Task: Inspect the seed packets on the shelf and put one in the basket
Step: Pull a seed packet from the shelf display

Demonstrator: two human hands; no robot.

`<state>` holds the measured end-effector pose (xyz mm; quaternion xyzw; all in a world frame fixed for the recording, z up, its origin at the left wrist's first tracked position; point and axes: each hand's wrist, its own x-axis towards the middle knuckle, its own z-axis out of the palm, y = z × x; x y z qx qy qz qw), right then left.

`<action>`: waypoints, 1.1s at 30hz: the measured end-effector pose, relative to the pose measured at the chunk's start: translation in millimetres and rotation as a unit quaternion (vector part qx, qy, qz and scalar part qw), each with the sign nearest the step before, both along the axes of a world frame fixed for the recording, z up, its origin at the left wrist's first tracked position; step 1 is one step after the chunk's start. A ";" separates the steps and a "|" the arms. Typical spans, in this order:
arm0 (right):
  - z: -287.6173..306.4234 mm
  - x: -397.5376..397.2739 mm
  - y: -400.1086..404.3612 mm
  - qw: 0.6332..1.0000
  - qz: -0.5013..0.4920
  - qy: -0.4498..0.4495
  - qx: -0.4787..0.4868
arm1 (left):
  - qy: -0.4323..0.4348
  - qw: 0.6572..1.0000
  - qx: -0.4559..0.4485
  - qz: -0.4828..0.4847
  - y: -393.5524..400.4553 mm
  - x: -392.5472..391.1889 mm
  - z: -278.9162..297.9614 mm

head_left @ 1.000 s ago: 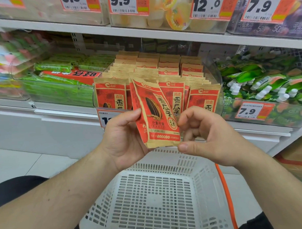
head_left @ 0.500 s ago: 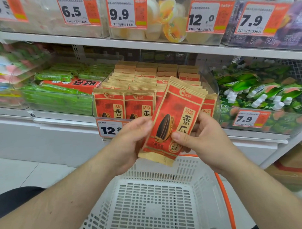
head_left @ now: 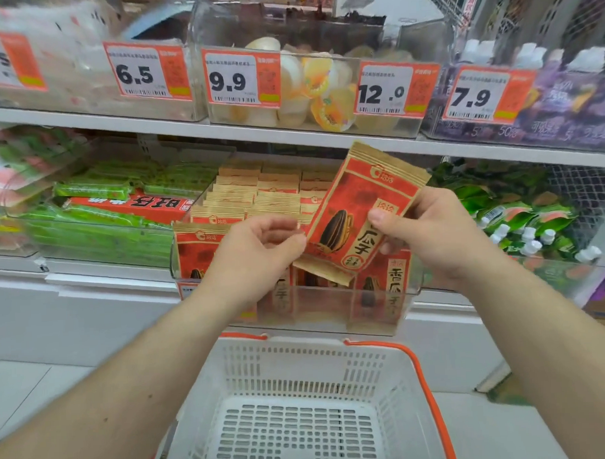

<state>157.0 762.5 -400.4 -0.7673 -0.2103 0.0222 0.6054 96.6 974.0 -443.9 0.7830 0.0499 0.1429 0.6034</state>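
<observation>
A red and tan sunflower seed packet point(head_left: 358, 206) is held tilted in front of the shelf, its top leaning right. My right hand point(head_left: 431, 235) pinches its right edge, thumb on the front. My left hand point(head_left: 257, 255) touches its lower left edge with curled fingertips. Behind them a clear bin point(head_left: 382, 305) holds several rows of the same seed packets point(head_left: 258, 193). The white plastic basket point(head_left: 378, 364) with orange handles sits below my hands, with nothing visible inside.
Green snack packs point(head_left: 99, 233) fill the bin to the left; green pouches with white caps point(head_left: 531, 228) lie to the right. The upper shelf point(head_left: 174, 129) carries jelly cups point(head_left: 320, 91) and price tags point(head_left: 241, 80). White floor tiles show at lower left.
The packet has risen and tilted further right, up over the bin. My view has lifted, so the upper shelf fills more of the frame and the basket sits lower.
</observation>
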 end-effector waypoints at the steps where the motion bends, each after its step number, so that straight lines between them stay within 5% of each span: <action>1: 3.3 3.7 -0.9 1.000 -0.007 -0.003 -0.012 | -0.022 0.998 0.053 0.036 2.7 1.6 0.1; 6: 6.0 15.0 0.6 0.997 -0.008 -0.017 -0.080 | -0.148 0.914 0.361 0.107 16.2 9.2 -10.1; 9: 5.7 18.3 4.7 0.993 -0.013 -0.031 -0.116 | -0.155 0.870 0.454 0.112 20.0 15.0 -17.5; 14: 6.9 18.6 8.6 0.990 -0.027 -0.050 -0.127 | -0.157 0.873 0.439 0.144 23.9 17.7 -12.1; 20: -2.8 21.9 20.6 0.907 0.010 -0.117 -0.405 | -0.101 0.897 0.417 0.102 22.9 22.7 -1.7; 25: 10.2 28.7 24.9 0.911 -0.001 -0.167 -0.376 | -0.084 0.891 0.438 0.084 19.4 20.8 7.1; 33: 5.4 33.0 38.3 0.843 0.012 -0.226 -0.488 | -0.078 0.866 0.493 0.019 7.1 21.0 19.1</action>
